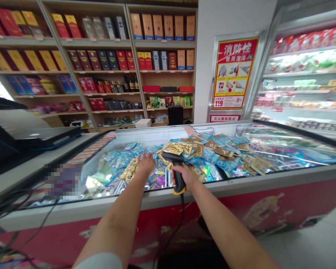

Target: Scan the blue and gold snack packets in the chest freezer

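Observation:
My right hand [187, 177] is wrapped round the handle of a black barcode scanner [179, 179] with a yellow base rim. A cable hangs from the scanner down past the freezer's front. To the left, my left hand [146, 164] reaches over the packets with its fingers apart and nothing visible in it. Close by it lie gold packets [130, 170] and blue packets [119, 161]. More gold packets [177, 148] sit just beyond the scanner's head. The packets are heaped on the glass top of a chest freezer [229, 194].
A counter with dark equipment [48, 134] and tangled cables [5, 209] stands at the left. Shelves of boxed goods [156, 28] line the back. On the wall hangs a red poster [235, 73]. A lit refrigerated display [308, 82] is at the right.

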Demonstrator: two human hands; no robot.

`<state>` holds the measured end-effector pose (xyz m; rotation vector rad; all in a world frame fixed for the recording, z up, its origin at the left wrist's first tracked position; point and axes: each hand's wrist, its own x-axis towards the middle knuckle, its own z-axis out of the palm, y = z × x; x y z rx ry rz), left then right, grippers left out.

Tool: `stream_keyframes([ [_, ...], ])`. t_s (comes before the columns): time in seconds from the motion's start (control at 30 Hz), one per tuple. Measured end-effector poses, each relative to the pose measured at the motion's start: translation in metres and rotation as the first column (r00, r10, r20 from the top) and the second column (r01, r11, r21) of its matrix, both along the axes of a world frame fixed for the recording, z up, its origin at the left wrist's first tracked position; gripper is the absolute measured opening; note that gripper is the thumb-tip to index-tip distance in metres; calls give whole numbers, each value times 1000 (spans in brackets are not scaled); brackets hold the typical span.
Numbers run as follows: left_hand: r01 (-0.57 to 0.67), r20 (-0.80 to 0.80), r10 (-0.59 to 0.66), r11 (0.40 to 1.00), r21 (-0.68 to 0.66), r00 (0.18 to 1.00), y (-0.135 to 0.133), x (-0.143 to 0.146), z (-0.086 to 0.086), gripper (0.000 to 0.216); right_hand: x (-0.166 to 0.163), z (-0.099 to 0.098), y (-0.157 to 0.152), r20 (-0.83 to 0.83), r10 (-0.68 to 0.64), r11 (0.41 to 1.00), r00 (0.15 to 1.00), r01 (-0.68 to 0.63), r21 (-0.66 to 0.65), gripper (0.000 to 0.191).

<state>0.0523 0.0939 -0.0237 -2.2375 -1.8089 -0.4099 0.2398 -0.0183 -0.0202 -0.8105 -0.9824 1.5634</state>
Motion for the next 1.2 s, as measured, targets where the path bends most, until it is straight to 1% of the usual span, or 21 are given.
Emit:
stream_keyframes([
  [0.13,-71,48,66,991,113,997,-8,-2,0,40,0,0,0,11,-31,1000,999,31,1,31],
  [0.23,-177,147,153,970,169,977,-13,-3,1,38,0,0,0,7,-31,999,1000,31,12,30],
  [0.3,-261,226,217,948,184,950,-17,-4,2,39,0,-1,1,3,-29,999,1000,29,25,29],
  [0.4,-301,269,252,940,159,930,-19,-6,2,47,-1,-2,2,-2,-22,999,1000,22,39,29],
  [0.47,-291,249,254,949,125,935,-17,-7,0,57,-1,-2,2,-3,-13,999,1000,13,34,29],
  [0.53,-246,204,226,966,82,953,-13,-9,-2,60,-1,-1,1,-4,-9,1000,1000,9,24,29],
  [0.63,-171,146,168,985,8,975,-6,-9,-5,50,-2,0,1,0,-13,1000,1000,13,19,28],
  [0.7,-150,144,151,989,-19,978,-3,-10,-6,44,-2,0,1,11,-14,1000,1000,14,16,27],
  [0.83,-124,188,122,992,0,975,-4,-11,-4,40,-2,-1,2,10,-9,1000,1000,9,19,26],
  [0.93,-151,211,145,989,11,967,-6,-11,-2,41,-2,-2,2,-8,-7,999,1000,7,34,29],
  [1.0,-161,203,151,986,32,967,-5,-11,-4,45,-1,-1,1,-8,-1,999,1000,1,37,31],
  [1.07,-131,170,125,991,26,978,-4,-10,-6,48,-1,1,0,-2,1,999,1000,-1,33,31],
  [1.13,-97,140,97,995,-6,985,-2,-10,-8,45,-1,2,-1,6,-2,1000,1000,2,21,30],
  [1.2,-85,142,85,996,-8,986,-2,-10,-9,41,-1,2,-1,9,-7,1000,1000,6,9,28],
])
